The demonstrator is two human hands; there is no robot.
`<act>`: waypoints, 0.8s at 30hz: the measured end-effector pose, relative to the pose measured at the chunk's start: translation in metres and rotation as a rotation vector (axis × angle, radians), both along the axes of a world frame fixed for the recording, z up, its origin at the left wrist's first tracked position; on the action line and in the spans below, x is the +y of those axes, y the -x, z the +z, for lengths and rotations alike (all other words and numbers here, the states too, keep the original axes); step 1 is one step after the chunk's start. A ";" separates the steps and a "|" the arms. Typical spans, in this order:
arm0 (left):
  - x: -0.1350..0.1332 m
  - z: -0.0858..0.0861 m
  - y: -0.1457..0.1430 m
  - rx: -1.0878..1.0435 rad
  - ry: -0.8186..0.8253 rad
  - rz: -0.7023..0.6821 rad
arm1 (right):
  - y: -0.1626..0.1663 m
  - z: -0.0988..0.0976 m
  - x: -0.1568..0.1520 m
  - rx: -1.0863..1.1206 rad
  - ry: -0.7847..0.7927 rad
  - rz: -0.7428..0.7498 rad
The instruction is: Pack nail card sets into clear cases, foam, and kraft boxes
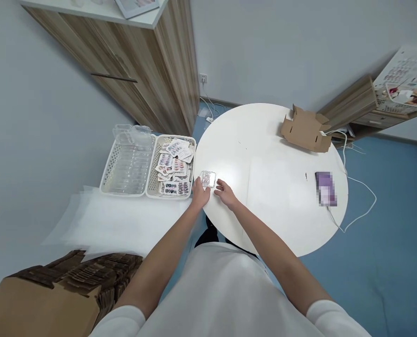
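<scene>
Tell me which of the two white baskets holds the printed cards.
The basket beside the round table; it is full of printed cards, while the other basket holds clear plastic cases.

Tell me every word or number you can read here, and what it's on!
No text here can be read.
Cards in the white basket: printing too small.
Sheet at far right: too blurred.
Purple thing on the round table: blurred out.
Small clear case at the left hand: no readable lettering.
Cardboard box: no print shows.

Left hand (199, 193) and right hand (225, 193) reach forward, side by side.
</scene>
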State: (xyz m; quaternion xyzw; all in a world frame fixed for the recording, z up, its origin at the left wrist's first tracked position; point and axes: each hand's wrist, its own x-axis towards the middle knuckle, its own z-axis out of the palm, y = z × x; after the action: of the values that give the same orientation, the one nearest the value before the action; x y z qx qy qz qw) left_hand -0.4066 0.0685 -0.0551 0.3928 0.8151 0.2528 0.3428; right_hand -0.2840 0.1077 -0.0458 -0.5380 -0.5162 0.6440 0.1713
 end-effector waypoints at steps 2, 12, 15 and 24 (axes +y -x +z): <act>-0.002 -0.002 0.000 -0.039 -0.030 0.025 | 0.004 0.003 -0.001 0.028 0.029 -0.022; -0.017 0.001 -0.029 -0.261 -0.226 0.076 | -0.040 0.010 -0.011 0.083 0.010 -0.077; -0.025 0.004 -0.056 -0.331 -0.249 0.030 | -0.080 0.015 -0.018 0.089 -0.050 -0.095; -0.046 0.017 -0.162 -0.465 -0.209 -0.206 | -0.226 0.024 -0.042 0.063 -0.085 -0.079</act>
State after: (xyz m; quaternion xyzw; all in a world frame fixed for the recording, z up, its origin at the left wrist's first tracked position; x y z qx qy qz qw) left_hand -0.2442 0.0227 -0.0379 0.4382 0.6397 0.3826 0.5023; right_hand -0.0580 0.0652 -0.0222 -0.5296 -0.5157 0.6310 0.2355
